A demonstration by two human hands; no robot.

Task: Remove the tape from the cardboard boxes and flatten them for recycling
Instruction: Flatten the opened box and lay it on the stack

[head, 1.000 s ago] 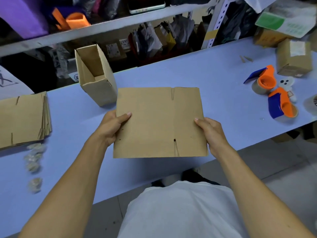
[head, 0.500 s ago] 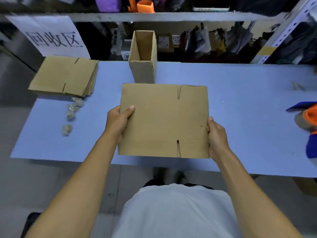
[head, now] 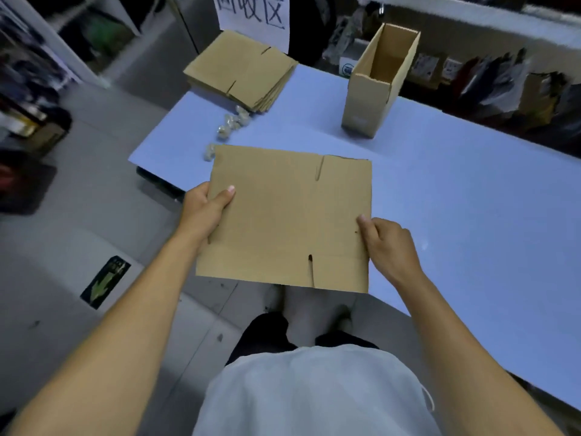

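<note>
A flattened brown cardboard box (head: 287, 217), a flat rectangular sheet with a slit in its upper edge and another in its lower edge, is held level at the centre of the frame, above the near edge of the pale blue table (head: 456, 199) and partly out over the grey floor. The left hand (head: 206, 210) grips the sheet's left edge, thumb laid on top and pointing toward the middle, the other fingers hidden beneath. The right hand (head: 388, 245) pinches the right edge lower down, thumb on top and the knuckles curled over the side. Both bare forearms reach in from the lower corners of the frame and converge on the sheet, the hands well apart at opposite edges.

In the upper middle of the frame, on the table's far left corner, lies a stack of flattened brown cardboard boxes (head: 242, 73). Just below it, a few crumpled balls of clear tape (head: 232, 122) sit on the table, one of them just beside the held sheet's upper left corner. To the upper right stands an upright tall brown cardboard box (head: 379, 86), open at the top. A white paper sign with black characters (head: 254, 18) hangs behind the stack at the top edge. On the floor at the lower left is a dark floor sticker with a green arrow (head: 105, 281).
</note>
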